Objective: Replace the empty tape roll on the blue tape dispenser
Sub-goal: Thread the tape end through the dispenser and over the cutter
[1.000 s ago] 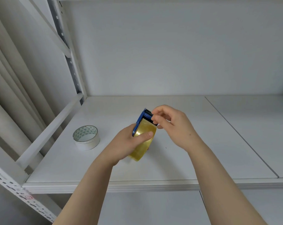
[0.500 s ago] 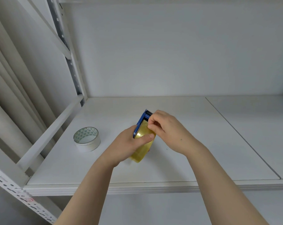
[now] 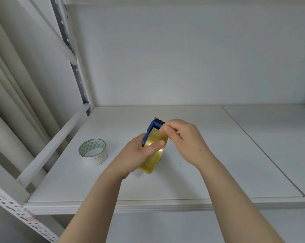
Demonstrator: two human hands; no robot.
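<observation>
Right hand has dropped from the cutter end onto the yellow tape roll, fingertips pinched at its top edge, likely picking the loose end. Left hand clamps the blue tape dispenser and roll above the shelf. Count: one dispenser, one yellow roll, one empty white roll lying left.

blue tape dispenser tilted, yellowish roll mounted | empty core on shelf
</observation>
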